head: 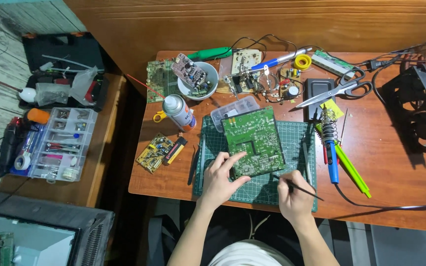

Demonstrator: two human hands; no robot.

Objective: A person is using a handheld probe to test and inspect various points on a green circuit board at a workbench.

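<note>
green circuit board [253, 140] steadied by left hand [220, 180], right hand [296, 197] gripping thin brush [297, 186]

- I log the circuit board [253, 140] lying on the cutting mat [213, 143], mid-desk.
- My left hand [221, 178] rests on the board's near left corner; my right hand [295, 196], just right of it, holds a thin brush [297, 186].
- Spray can [179, 112] lies left of the mat; small board [155, 152] before it.
- Bowl [200, 81] sits behind the mat.
- Scissors [338, 89], soldering iron [330, 148] lie right.
- Fan [420, 111] at far right.
</note>
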